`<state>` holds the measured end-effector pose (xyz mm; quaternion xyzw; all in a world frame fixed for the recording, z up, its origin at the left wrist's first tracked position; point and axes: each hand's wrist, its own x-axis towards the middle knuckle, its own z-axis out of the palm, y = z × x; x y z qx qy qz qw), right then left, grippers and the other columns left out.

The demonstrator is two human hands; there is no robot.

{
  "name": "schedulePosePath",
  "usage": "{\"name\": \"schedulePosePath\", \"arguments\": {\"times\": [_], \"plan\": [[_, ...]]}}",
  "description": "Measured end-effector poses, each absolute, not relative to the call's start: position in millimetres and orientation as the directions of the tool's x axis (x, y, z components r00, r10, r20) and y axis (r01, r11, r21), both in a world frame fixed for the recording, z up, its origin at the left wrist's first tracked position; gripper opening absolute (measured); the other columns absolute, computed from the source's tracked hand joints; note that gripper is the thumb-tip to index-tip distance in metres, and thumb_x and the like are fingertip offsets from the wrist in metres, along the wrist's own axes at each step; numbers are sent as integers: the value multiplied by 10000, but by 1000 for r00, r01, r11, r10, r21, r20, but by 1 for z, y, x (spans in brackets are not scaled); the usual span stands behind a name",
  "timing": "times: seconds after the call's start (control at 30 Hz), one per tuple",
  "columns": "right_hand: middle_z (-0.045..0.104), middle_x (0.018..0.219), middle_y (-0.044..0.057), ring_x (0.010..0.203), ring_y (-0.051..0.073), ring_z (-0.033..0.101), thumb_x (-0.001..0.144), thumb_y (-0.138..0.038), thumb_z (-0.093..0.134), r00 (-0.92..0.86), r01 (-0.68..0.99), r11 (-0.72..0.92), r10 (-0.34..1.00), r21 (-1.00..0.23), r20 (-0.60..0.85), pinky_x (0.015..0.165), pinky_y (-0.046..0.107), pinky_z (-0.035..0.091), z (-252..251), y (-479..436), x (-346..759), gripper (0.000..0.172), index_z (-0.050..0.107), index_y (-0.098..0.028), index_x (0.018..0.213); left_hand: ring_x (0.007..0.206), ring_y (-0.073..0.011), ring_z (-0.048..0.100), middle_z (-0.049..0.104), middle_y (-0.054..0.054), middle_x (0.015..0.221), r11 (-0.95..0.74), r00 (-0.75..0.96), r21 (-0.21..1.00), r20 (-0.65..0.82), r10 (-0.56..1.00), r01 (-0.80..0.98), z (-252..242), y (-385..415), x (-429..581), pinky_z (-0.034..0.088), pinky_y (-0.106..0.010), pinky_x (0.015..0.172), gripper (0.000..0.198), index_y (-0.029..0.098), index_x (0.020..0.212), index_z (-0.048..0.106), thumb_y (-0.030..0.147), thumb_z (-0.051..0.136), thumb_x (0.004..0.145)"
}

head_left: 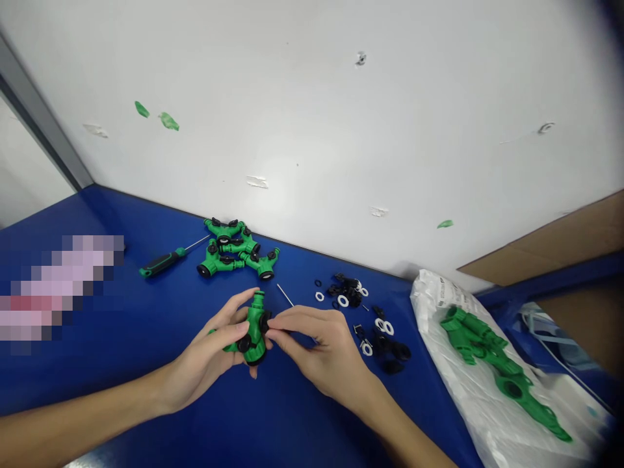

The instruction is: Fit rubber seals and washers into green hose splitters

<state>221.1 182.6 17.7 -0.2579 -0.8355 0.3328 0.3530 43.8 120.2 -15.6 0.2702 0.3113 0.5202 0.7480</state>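
Note:
My left hand (209, 348) is wrapped round a green Y-shaped hose splitter (254, 335), its ribbed end pointing up and away from me. At the splitter's right side, my right hand (322, 344) pinches a small black valve knob (264, 322) between thumb and forefinger, against the green body. Another black knob (244, 342) sits on the splitter near my left thumb. A thin metal rod (285, 294) lies just beyond my right hand, its near end hidden by the fingers.
Several green splitters (260, 264) with black knobs lie by the wall. Left of them is a green-black screwdriver (163, 263). On the right, black parts (346, 289) and white washers (343, 301) are scattered. Green splitter bodies (487, 351) rest on a white plastic bag (439, 292).

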Motion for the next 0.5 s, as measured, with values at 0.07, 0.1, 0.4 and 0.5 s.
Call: {"name": "schedulePosePath", "arguments": {"times": [0.07, 0.1, 0.4, 0.5], "plan": [[749, 797, 53, 674, 147, 691, 893, -142, 600, -625, 210, 645, 666, -735, 406, 626, 261, 564, 19, 182, 221, 145, 740, -181, 889, 920, -254, 557, 573, -66, 1065, 301, 250, 723, -181, 951, -622, -15, 121, 43, 487, -402, 695, 452, 336, 1355, 496, 333, 558, 907], [747, 791, 47, 675, 147, 689, 893, -135, 592, -624, 220, 644, 670, -733, 402, 634, 263, 563, 20, 182, 221, 154, 737, -186, 900, 949, -268, 558, 576, -72, 1070, 298, 248, 723, -179, 952, -624, -14, 122, 43, 489, -401, 690, 457, 332, 1357, 495, 331, 561, 904], [725, 725, 19, 615, 130, 638, 893, -163, 597, -596, 304, 634, 709, -712, 377, 602, 246, 508, 22, 181, 220, 128, 694, -191, 814, 912, -239, 554, 547, -71, 1158, 283, 266, 774, -154, 952, -566, -15, 118, 42, 480, -415, 744, 507, 364, 1398, 435, 321, 559, 908], [704, 684, 14, 589, 124, 617, 878, -171, 614, -578, 327, 607, 735, -724, 355, 580, 240, 492, 22, 179, 219, 130, 681, -184, 768, 864, -200, 541, 537, -56, 1187, 260, 265, 808, -133, 955, -528, -19, 117, 42, 472, -411, 780, 549, 395, 1421, 390, 317, 568, 908]]}}
